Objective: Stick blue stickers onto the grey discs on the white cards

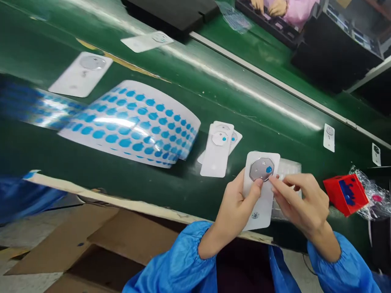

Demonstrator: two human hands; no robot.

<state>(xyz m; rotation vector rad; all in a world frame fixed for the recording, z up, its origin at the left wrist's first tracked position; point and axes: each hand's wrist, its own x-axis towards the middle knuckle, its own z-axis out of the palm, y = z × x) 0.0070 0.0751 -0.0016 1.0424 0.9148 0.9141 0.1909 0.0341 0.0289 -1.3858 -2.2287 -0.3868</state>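
Note:
My left hand (pixel 233 207) grips a white phone back cover (pixel 262 207) by its left edge, the thumb lying over the lower rim of its silver octagonal camera plate (pixel 257 169). A round blue sticker (pixel 269 169) sits at the plate's right side. My right hand (pixel 304 201) is at the cover's right edge, fingers pinched together just below the sticker; whether anything is between them is hidden. Left of my hands lies a small stack of white covers (pixel 214 158) with blue stickers. Farther left, a curled sheet of blue round stickers (pixel 131 122) rests on the green bench.
A clear plastic tray (pixel 287 167) is partly behind my right hand. A red box (pixel 346 194) stands at the right beside crumpled clear plastic. More white covers (pixel 82 75) lie along the bench. Cardboard boxes (pixel 131 236) are below the edge. A co-worker's hands (pixel 276 7) show at the top.

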